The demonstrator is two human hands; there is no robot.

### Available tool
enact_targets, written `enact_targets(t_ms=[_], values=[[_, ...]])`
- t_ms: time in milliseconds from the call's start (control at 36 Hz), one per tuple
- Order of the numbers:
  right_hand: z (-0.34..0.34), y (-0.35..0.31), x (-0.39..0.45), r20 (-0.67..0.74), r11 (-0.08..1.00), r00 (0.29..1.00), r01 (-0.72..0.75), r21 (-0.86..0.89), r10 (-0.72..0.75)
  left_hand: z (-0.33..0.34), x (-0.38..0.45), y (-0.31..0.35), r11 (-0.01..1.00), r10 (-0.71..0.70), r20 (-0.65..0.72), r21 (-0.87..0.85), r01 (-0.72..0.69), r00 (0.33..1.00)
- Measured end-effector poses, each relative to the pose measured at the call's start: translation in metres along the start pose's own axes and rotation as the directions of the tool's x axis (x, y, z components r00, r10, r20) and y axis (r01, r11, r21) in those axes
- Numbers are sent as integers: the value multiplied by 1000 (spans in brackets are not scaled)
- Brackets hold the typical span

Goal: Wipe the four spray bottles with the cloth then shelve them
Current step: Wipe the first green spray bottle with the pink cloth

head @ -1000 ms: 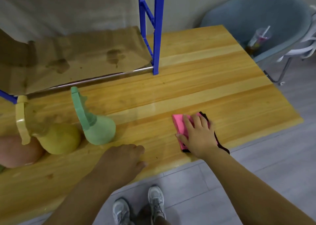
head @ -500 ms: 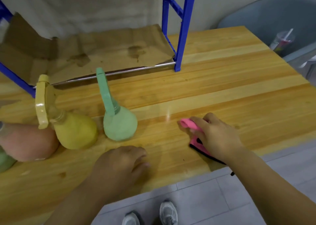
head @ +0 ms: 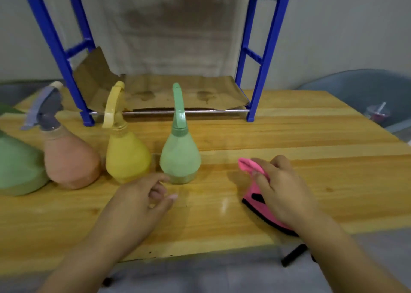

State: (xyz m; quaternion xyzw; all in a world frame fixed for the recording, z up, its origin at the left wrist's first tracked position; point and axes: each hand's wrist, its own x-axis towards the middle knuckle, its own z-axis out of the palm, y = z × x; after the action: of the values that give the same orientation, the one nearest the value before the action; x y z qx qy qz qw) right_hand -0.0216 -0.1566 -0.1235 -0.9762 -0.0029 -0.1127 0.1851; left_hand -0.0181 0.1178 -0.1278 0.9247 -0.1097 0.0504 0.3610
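Four spray bottles point(head: 180, 157) stood in a row toward the wooden surface's point(head: 289, 137) left edge. The right hand point(head: 281, 188) gripped a pink cloth point(head: 252, 192) near the front edge; the left hand point(head: 142, 199) hovered, fingers loosely relaxed, holding nothing.

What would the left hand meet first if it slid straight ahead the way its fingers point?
Probably the light green spray bottle: the left hand points up-right at its base, close by, though depth is uncertain.
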Motion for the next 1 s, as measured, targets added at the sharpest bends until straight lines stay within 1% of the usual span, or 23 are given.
enact_targets(t_ms=[111,222,333,444,556,611,750,861,917,1000], values=[[-6,-6,-9,-68,999,997,23,37,-21,3,-4,4,997,-43,-100,-65,36,994],[-11,-9,-17,-103,994,991,91,54,-85,5,-4,15,994,-59,-180,-97,42,982],[-13,-9,-26,-208,968,959,222,120,-195,6,1,23,995,-58,-197,-91,41,979],[-4,-5,-23,-245,961,952,226,159,-183,5,12,25,993,-50,-212,-117,25,976],[3,-7,-10,-263,958,960,161,236,-97,6,24,23,988,-4,-252,-151,-35,968],[6,-14,-4,-287,960,953,166,224,-98,6,32,22,986,2,-266,-158,-45,964],[12,-28,9,-294,950,950,182,253,-104,3,51,24,983,27,-261,-166,-73,965],[14,-34,16,-342,947,928,234,221,-149,1,61,24,977,73,-254,-177,-121,964],[12,-35,18,-370,938,908,284,197,-197,2,64,26,966,80,-266,-215,-140,961],[4,-34,17,-371,917,887,357,176,-274,4,66,28,945,74,-299,-282,-163,951]])
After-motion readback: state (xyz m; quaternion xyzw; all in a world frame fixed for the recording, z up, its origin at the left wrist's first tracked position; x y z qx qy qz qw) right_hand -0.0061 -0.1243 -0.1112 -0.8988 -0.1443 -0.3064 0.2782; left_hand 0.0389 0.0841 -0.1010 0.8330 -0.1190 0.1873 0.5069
